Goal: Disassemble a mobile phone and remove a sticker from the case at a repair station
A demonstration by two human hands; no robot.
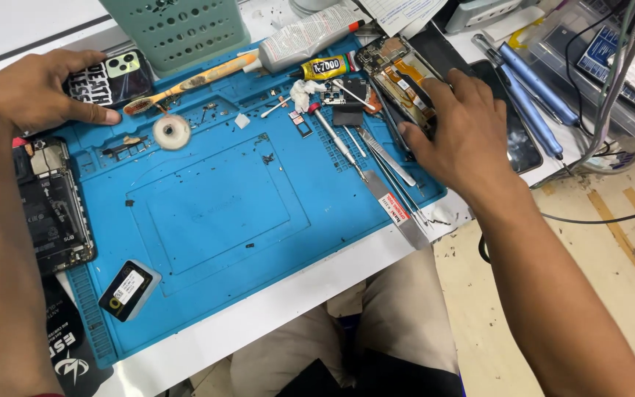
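1. At the upper left of the frame, a phone (pixel 117 76) with a black patterned back and a pale green camera block is grasped by the left hand (pixel 34 88); the thumb is laid along its lower edge and the fingers are curled over its far side.
2. The phone is seen at the top left corner of the blue work mat (pixel 214 206), with its long axis running roughly left to right and the camera end pointed towards the right.
3. Below it, at the left edge, an opened phone (pixel 53 209) with its insides exposed is laid, its long axis running up and down the frame.
4. Near the lower left of the mat, a small black battery (pixel 128 289) is laid at a slant.
5. At the upper middle, a toothbrush (pixel 192 81), a roll of tape (pixel 172 131) and a glue tube (pixel 325 68) are found.
6. Right of the middle, tweezers (pixel 384 156) and a flat metal pry tool (pixel 398 209) are laid slanting down to the right.
7. At the upper right, a phone frame (pixel 395 77) with orange ribbon inside is pressed by the right hand (pixel 453 136); its fingers are spread flat over the lower end, not clenched.
8. The frame's long axis is slanted from upper left to lower right, at the mat's right edge.
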